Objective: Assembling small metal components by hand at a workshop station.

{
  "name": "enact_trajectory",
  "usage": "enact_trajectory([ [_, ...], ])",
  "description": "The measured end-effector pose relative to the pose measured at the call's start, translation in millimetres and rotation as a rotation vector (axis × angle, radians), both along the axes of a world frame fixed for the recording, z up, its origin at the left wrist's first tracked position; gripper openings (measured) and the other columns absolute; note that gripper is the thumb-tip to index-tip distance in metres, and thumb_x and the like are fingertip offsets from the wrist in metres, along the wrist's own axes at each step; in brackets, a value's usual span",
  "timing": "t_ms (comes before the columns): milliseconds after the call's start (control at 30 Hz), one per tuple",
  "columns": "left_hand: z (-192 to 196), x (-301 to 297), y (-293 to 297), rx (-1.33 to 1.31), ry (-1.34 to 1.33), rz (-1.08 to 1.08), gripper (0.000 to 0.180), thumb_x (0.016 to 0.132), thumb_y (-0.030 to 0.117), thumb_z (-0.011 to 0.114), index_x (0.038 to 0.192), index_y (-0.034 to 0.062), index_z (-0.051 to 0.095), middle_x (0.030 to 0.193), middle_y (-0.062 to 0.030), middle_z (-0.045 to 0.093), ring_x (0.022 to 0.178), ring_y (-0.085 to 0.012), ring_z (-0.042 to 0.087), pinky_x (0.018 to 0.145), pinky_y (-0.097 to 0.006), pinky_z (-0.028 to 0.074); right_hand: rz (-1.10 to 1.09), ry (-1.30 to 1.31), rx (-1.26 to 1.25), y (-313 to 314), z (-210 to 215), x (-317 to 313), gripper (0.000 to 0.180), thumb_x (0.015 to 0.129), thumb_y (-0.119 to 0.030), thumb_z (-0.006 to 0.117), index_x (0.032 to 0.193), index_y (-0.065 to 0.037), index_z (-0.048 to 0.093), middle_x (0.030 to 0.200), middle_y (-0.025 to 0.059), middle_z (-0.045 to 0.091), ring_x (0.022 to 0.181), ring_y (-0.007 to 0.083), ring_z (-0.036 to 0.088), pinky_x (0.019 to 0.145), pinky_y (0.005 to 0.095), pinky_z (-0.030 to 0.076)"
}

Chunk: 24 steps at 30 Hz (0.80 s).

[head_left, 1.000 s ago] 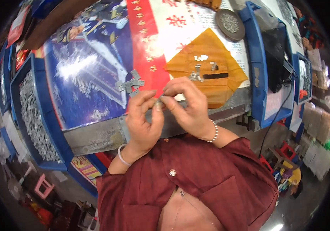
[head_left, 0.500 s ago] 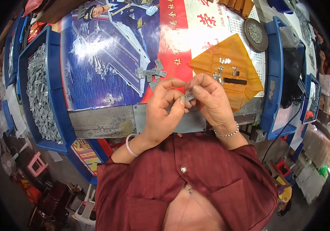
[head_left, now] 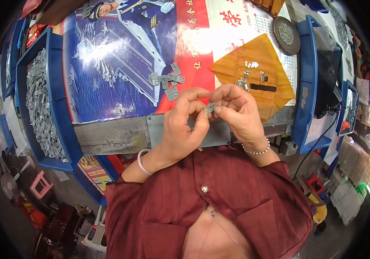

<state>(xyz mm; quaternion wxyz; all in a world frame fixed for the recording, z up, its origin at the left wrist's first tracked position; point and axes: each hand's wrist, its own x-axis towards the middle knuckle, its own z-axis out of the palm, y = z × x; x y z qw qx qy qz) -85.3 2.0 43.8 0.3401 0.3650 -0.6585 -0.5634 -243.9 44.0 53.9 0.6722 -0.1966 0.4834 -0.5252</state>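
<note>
Grey metal, small and flat, is what you have in hand: a little rectangular grey piece (head_left: 211, 107) held above the front of the bench. Your left hand (head_left: 183, 118) pinches one end between thumb and fingertips, and your right hand (head_left: 239, 113) has thumb and finger closed on the other, so both are clamped on it, their tips nearly meeting.

By the look of it, you are partway through this one piece. About half a dozen like it lie in a loose pile of grey pieces (head_left: 165, 79) just beyond your left hand; whether those are finished or waiting, you cannot tell from here. Many more fill the long blue plastic bin (head_left: 58, 95) at your left, and small silvery bits (head_left: 244, 83) remain beside a flat black strip (head_left: 263, 87) on the creased orange sheet (head_left: 273, 56).

For moving, mind the worn grey bench edge (head_left: 111, 140) close to your forearms. Leftward, your room runs over the glossy blue-and-red poster (head_left: 107, 82) to the bin's wall. Rightward, the orange sheet sits near your knuckles, with the round dark dish (head_left: 296, 42) beyond it and another blue plastic tray (head_left: 308, 64) bounding that side.
</note>
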Motion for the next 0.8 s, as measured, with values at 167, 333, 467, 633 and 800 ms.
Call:
enact_trajectory([
  [167, -0.1, -0.6, 0.0, -0.153, -0.005, -0.001, 0.036, 0.082, -0.008, 0.055, 0.117, -0.0038, 0.047, 0.074, -0.0094, 0.064, 0.065, -0.0150, 0.065, 0.061, -0.027, 0.051, -0.015, -0.031, 0.017, 2.2, -4.5, 0.9, 0.019, 0.083, 0.006, 0.054, 0.102, 0.002, 0.056, 0.094, 0.0043, 0.058, 0.078, 0.0090, 0.059, 0.074, 0.0252, 0.053],
  [333, 1.2, 0.6, -1.2, -0.115, -0.016, -0.019, 0.035, 0.083, -0.006, 0.055, 0.117, -0.0041, 0.048, 0.079, -0.0090, 0.065, 0.068, -0.0148, 0.065, 0.065, -0.027, 0.050, -0.036, -0.088, 0.029, 2.2, -5.8, 1.6, 0.019, 0.083, 0.006, 0.055, 0.101, 0.002, 0.056, 0.093, 0.0048, 0.058, 0.076, 0.0099, 0.059, 0.073, 0.0253, 0.052],
  [467, 0.0, 3.1, -1.1, -0.011, -0.018, -0.044, 0.035, 0.085, -0.006, 0.053, 0.119, -0.0035, 0.045, 0.078, -0.0075, 0.063, 0.068, -0.0127, 0.063, 0.066, -0.025, 0.049, -0.046, -0.083, 0.045, 1.2, -7.0, 4.2, 0.018, 0.083, 0.006, 0.055, 0.100, 0.002, 0.056, 0.090, 0.0049, 0.059, 0.074, 0.0104, 0.058, 0.069, 0.0246, 0.050],
  [633, -6.2, 0.5, -0.8, 0.174, 0.076, -0.001, 0.034, 0.084, -0.007, 0.050, 0.117, -0.0044, 0.046, 0.067, -0.0060, 0.059, 0.061, -0.0108, 0.061, 0.058, -0.024, 0.049, -0.036, -0.079, 0.088, 1.0, -8.2, 6.9, 0.016, 0.084, 0.000, 0.058, 0.100, -0.002, 0.056, 0.088, 0.0035, 0.059, 0.074, 0.0107, 0.057, 0.067, 0.0247, 0.046],
  [800, -4.6, 3.3, -1.6, 0.342, 0.082, -0.001, 0.035, 0.086, -0.006, 0.048, 0.120, -0.0021, 0.044, 0.069, -0.0039, 0.059, 0.065, -0.0088, 0.060, 0.060, -0.023, 0.048, -0.015, -0.132, 0.104, 1.8, -11.8, 6.4, 0.017, 0.085, 0.000, 0.058, 0.102, -0.001, 0.055, 0.089, 0.0039, 0.059, 0.075, 0.0107, 0.056, 0.067, 0.0246, 0.046],
])
